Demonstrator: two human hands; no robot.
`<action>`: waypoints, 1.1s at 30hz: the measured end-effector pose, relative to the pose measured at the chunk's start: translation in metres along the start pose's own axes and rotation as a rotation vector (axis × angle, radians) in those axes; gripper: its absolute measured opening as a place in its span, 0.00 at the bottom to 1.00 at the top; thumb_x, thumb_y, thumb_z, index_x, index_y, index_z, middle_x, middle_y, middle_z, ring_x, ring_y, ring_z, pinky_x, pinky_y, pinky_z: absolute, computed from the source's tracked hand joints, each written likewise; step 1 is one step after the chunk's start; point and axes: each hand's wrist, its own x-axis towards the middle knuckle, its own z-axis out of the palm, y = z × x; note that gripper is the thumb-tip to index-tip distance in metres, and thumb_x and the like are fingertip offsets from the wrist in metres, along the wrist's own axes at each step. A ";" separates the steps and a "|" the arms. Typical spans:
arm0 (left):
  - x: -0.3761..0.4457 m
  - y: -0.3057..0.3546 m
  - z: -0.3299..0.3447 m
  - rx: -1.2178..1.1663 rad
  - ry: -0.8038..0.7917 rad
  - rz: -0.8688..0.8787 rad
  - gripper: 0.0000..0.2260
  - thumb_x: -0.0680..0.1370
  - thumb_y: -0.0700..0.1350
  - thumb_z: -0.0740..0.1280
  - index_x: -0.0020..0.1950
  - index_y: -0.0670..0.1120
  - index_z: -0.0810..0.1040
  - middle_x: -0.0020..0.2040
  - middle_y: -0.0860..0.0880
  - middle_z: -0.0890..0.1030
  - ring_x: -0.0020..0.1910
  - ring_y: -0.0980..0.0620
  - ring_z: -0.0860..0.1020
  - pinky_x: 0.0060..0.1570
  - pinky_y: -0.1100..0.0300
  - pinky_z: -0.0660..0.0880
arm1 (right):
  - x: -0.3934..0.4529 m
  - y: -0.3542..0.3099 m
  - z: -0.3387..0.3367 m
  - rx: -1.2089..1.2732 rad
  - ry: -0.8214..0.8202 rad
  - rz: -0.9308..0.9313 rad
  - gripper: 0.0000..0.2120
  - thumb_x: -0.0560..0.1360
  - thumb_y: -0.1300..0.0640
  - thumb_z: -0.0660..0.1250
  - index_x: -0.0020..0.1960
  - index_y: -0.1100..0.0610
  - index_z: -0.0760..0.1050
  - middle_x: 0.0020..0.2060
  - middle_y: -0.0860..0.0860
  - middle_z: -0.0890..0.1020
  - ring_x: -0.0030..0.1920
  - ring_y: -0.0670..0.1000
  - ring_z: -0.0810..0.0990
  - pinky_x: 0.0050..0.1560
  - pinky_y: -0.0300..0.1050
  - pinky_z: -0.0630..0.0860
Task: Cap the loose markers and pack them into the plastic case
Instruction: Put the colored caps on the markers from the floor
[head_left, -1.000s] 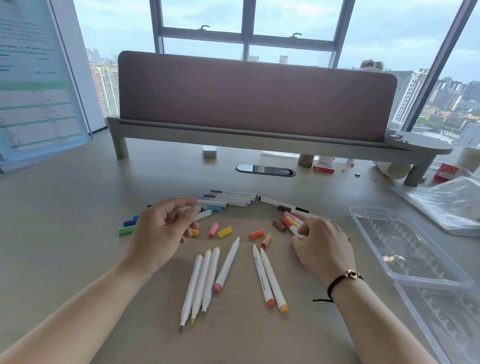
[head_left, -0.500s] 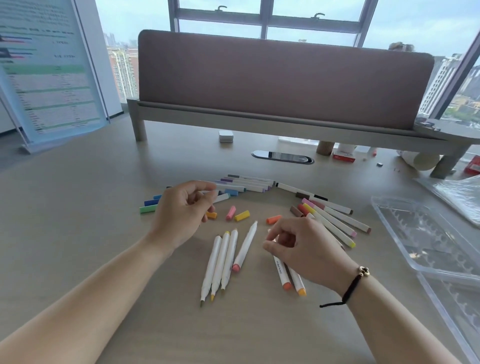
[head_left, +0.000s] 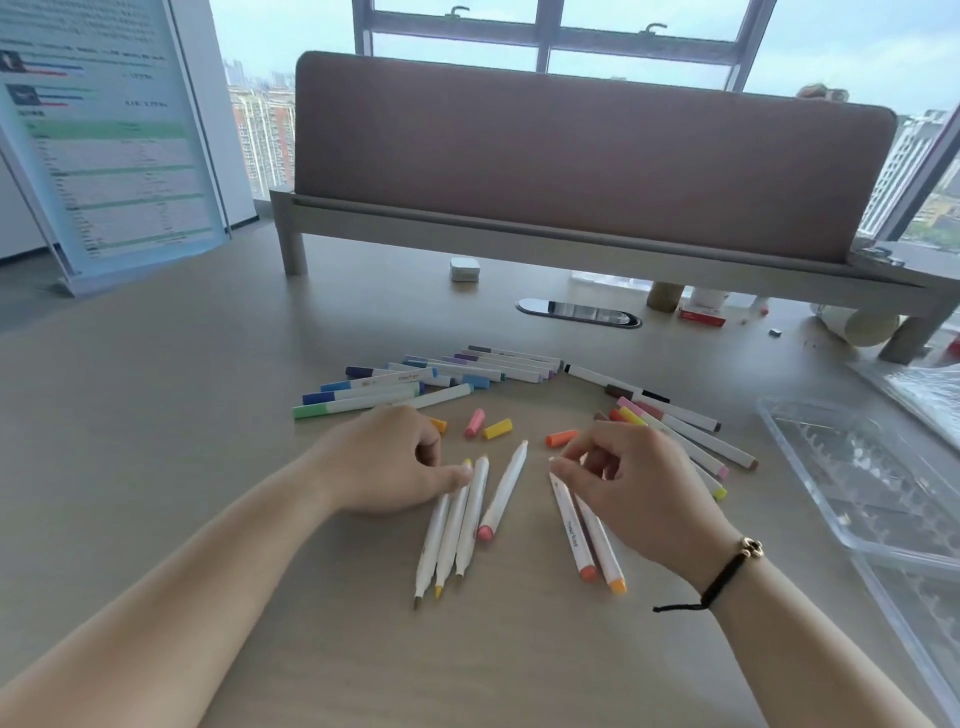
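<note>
White markers, bright ends, on a pale tan counter (head_left: 208, 415)

Loose caps (head_left: 497, 428) are pink, yellow and orange; capped markers (head_left: 363, 397) show green, blue and purple; the plastic case (head_left: 852, 467) is clear; wrist cord (head_left: 727, 577) black.

The desk (head_left: 208, 415) is showing a matt, pale wood-grain finish; the markers (head_left: 501, 493) are looking like smooth white plastic; the case (head_left: 883, 519) is gleaming clear and glossy; the divider panel (head_left: 571, 166) is seeming cloth-covered, perhaps felt.

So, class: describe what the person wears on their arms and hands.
Both forearms are bare, with no sleeves in view. The left hand wears nothing. The right hand has a black cord bracelet at the wrist, with a small gold clover-shaped charm and a loose trailing end.
</note>
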 end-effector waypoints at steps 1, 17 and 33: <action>-0.001 0.000 -0.001 0.019 -0.020 -0.004 0.23 0.72 0.68 0.67 0.33 0.49 0.78 0.31 0.55 0.78 0.32 0.57 0.74 0.35 0.59 0.71 | 0.002 0.003 -0.002 0.010 0.042 0.037 0.07 0.73 0.46 0.72 0.38 0.46 0.79 0.26 0.44 0.75 0.30 0.44 0.72 0.34 0.46 0.72; -0.006 0.018 -0.006 -0.031 -0.205 -0.053 0.23 0.65 0.71 0.70 0.32 0.51 0.79 0.27 0.56 0.74 0.27 0.60 0.69 0.30 0.65 0.64 | 0.018 0.028 -0.017 0.065 0.336 0.383 0.07 0.76 0.51 0.69 0.39 0.49 0.80 0.31 0.44 0.78 0.35 0.43 0.75 0.33 0.41 0.66; -0.007 0.027 0.009 -0.070 -0.097 -0.126 0.32 0.64 0.73 0.70 0.41 0.42 0.83 0.32 0.51 0.73 0.31 0.55 0.69 0.34 0.58 0.67 | 0.023 0.032 0.008 -0.378 0.001 0.107 0.15 0.80 0.55 0.57 0.58 0.45 0.80 0.60 0.43 0.80 0.62 0.54 0.70 0.61 0.51 0.70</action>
